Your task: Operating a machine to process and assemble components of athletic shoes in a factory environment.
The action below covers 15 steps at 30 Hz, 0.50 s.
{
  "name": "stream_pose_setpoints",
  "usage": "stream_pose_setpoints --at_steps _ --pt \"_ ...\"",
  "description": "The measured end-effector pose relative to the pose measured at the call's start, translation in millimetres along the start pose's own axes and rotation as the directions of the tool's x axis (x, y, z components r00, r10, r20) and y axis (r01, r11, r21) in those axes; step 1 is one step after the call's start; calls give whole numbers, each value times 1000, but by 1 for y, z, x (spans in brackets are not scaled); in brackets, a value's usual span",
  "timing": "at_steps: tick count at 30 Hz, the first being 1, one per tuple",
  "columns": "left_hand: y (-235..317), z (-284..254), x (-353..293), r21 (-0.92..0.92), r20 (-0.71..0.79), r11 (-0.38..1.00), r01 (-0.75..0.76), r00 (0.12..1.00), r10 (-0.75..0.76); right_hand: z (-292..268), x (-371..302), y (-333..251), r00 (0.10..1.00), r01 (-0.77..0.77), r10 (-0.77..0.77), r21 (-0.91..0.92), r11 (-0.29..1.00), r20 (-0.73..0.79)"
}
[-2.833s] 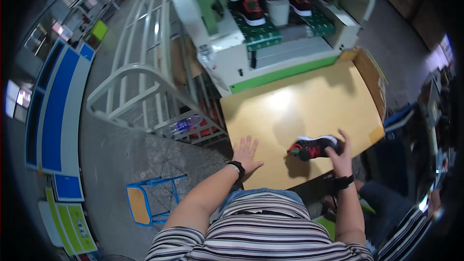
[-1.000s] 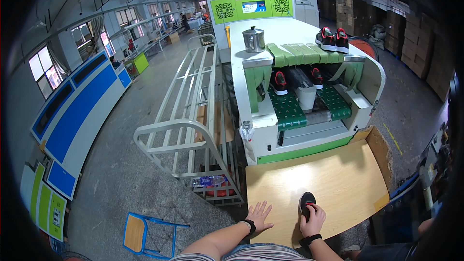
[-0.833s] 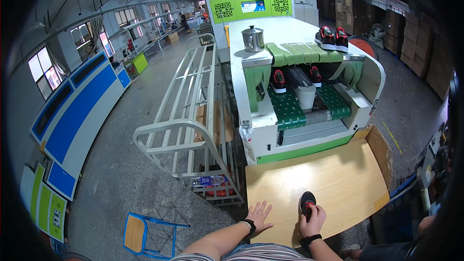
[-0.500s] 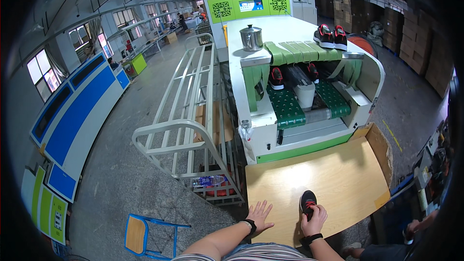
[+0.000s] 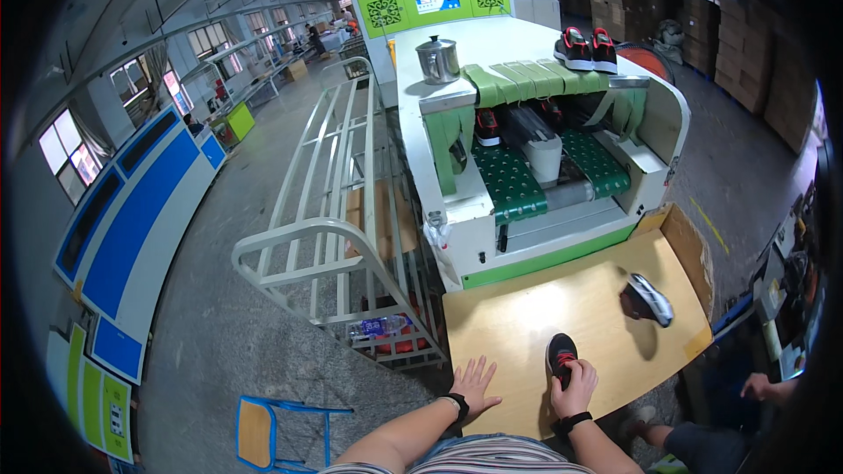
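My left hand (image 5: 475,385) lies on the pale wooden board (image 5: 500,325) with its fingers spread, holding nothing. To its right, my right hand (image 5: 573,389) grips a black sneaker (image 5: 560,350) with red laces, around its lace area. The toe of that shoe points away from me. Farther right, a second dark sneaker (image 5: 645,300) with a pale sole shows tilted and blurred over the board, a shadow below it. No hand touches that one.
Beyond the board stands a conveyor machine (image 5: 474,219) with green belts, one sneaker (image 5: 486,127) plainly visible at its mouth. On top are a metal pot (image 5: 437,60) and a sneaker pair (image 5: 586,50). A metal rack (image 5: 307,237) stands left; a co-worker's hand (image 5: 767,387) shows right.
A second sneaker has appeared over the board's right side. The co-worker's hand no longer holds a shoe. The sneakers on the belts sit deeper in the machine. My hands keep their places.
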<state>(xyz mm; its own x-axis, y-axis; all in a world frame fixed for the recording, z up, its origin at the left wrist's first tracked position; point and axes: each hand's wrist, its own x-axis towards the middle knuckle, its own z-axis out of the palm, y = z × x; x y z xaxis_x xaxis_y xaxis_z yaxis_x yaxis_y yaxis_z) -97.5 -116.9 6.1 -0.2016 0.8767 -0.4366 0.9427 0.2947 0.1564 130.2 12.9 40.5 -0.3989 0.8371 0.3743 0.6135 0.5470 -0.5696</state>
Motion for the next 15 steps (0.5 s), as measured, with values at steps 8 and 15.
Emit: stream_pose_setpoints --at_steps 8,15 --pt "3 4 6 68 4 998 16 1000 -16 4 5 8 999 -23 22 47 999 25" --pt "-2 8 11 -73 6 997 -19 1000 20 -6 6 2 999 -44 44 -4 999 16"
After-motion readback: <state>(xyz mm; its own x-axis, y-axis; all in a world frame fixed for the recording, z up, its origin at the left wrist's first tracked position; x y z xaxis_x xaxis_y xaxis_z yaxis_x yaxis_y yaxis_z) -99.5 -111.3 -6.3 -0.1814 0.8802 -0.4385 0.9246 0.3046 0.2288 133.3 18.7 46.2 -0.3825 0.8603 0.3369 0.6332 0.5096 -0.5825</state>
